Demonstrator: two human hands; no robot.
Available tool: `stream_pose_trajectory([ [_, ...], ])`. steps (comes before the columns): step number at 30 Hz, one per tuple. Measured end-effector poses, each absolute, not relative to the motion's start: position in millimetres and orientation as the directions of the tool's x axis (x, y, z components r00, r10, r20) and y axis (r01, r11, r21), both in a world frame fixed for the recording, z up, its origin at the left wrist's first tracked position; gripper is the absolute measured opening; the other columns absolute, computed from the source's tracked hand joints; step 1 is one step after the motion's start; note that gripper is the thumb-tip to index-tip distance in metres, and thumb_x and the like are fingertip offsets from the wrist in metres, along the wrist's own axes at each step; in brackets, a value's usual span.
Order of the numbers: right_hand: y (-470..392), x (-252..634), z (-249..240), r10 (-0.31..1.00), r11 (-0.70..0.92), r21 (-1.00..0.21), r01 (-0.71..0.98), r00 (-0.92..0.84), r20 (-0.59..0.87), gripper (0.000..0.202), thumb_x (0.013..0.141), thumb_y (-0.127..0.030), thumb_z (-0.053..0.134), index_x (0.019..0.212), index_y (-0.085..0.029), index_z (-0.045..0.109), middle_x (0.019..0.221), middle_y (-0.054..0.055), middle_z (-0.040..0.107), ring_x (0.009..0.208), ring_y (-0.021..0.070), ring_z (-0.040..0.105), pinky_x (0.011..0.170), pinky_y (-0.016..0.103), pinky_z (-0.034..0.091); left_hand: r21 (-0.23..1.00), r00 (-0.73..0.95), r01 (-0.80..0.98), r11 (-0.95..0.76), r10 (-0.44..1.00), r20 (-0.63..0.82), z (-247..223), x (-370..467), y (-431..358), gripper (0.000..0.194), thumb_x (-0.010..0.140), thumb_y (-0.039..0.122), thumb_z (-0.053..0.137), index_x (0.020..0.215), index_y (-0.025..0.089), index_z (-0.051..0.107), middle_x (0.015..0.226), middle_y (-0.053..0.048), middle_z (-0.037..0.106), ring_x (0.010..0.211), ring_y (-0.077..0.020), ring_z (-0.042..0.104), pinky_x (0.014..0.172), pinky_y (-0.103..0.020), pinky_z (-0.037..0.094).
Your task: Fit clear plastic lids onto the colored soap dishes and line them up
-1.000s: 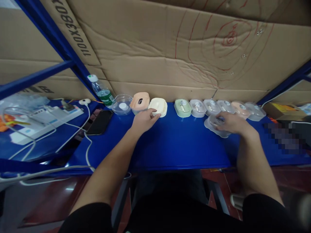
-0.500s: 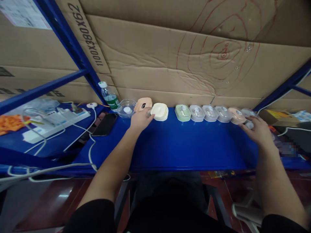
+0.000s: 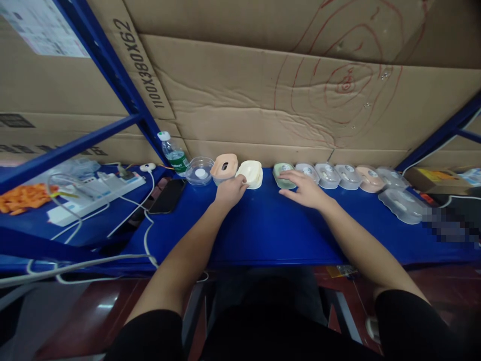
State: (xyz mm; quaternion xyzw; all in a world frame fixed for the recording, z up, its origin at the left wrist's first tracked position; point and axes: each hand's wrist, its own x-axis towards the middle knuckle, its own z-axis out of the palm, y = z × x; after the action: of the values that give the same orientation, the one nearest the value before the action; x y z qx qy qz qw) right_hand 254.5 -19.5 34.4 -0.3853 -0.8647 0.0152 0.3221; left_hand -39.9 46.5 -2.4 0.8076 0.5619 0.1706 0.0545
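brown cardboard [image 3: 225,75] backs a blue tabletop [image 3: 278,230], where the left hand [image 3: 230,192] pinches the near edge of a rounded-square cream piece [image 3: 253,173], just beside a slotted peach one [image 3: 231,169]; the right hand [image 3: 307,191], loosely spread, partly covers a pale green box [image 3: 278,172].

I can read "1100X380X62" on the cardboard [image 3: 139,65] and "bon" on the bottle's green label [image 3: 179,165], but the tubs' [image 3: 348,181] stickers [image 3: 349,170] near my right hand [image 3: 303,189] are illegible.
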Motion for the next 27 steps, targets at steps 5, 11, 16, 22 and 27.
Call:
stream_pose_trajectory([
  [5,-7,252,5,0.748,0.614,-0.381,0.692,-0.356,0.560,0.063,0.098,-0.047,0.064,0.156,-0.027,0.047,0.150,0.016,0.060,0.123,0.0319,0.068,0.106,0.055,0.056,0.392,0.464,0.743,-0.543,0.839,0.283,7,-46,39,0.017,0.100,0.038,0.060,0.107,0.023,0.064,0.097,-0.005,0.077,0.093,-0.0218,0.071,0.077,-0.032,0.049],
  [11,-14,265,-5,0.773,0.541,-0.427,0.724,-0.228,0.593,0.065,0.097,-0.050,0.063,0.155,-0.025,0.047,0.157,0.017,0.051,0.122,0.0326,0.065,0.093,0.048,0.060,0.848,0.650,0.319,-0.423,0.749,0.129,17,-38,20,0.019,0.088,0.036,0.070,0.094,0.022,0.059,0.076,-0.001,0.068,0.068,-0.0149,0.063,0.065,-0.029,0.051],
  [16,-20,262,2,0.865,0.392,-0.482,0.784,-0.137,0.482,0.042,0.102,-0.057,0.052,0.105,-0.021,0.073,0.087,0.008,0.075,0.077,0.0235,0.067,0.072,0.035,0.051,0.899,0.711,0.344,-0.270,0.701,-0.061,19,-44,27,0.016,0.091,0.037,0.065,0.093,0.023,0.058,0.071,0.000,0.066,0.057,-0.0127,0.058,0.058,-0.029,0.047],
  [22,-23,252,-2,0.966,0.254,-0.272,0.928,-0.257,0.024,0.059,0.098,-0.069,0.050,0.065,-0.022,0.062,0.065,0.005,0.067,0.064,0.0194,0.060,0.056,0.031,0.029,0.671,0.533,0.648,-0.360,0.844,-0.062,11,-49,31,0.021,0.096,0.039,0.054,0.097,0.023,0.067,0.084,-0.004,0.075,0.068,-0.0184,0.067,0.063,-0.032,0.049],
  [27,-19,249,-8,0.960,0.247,-0.181,0.952,-0.265,-0.085,0.060,0.096,-0.074,0.051,0.065,-0.023,0.062,0.074,0.006,0.072,0.072,0.0213,0.064,0.056,0.031,0.027,0.500,0.258,0.811,-0.303,0.953,0.158,14,-44,31,0.031,0.095,0.046,0.059,0.114,0.023,0.070,0.091,-0.006,0.077,0.091,-0.0263,0.073,0.076,-0.036,0.052],
])
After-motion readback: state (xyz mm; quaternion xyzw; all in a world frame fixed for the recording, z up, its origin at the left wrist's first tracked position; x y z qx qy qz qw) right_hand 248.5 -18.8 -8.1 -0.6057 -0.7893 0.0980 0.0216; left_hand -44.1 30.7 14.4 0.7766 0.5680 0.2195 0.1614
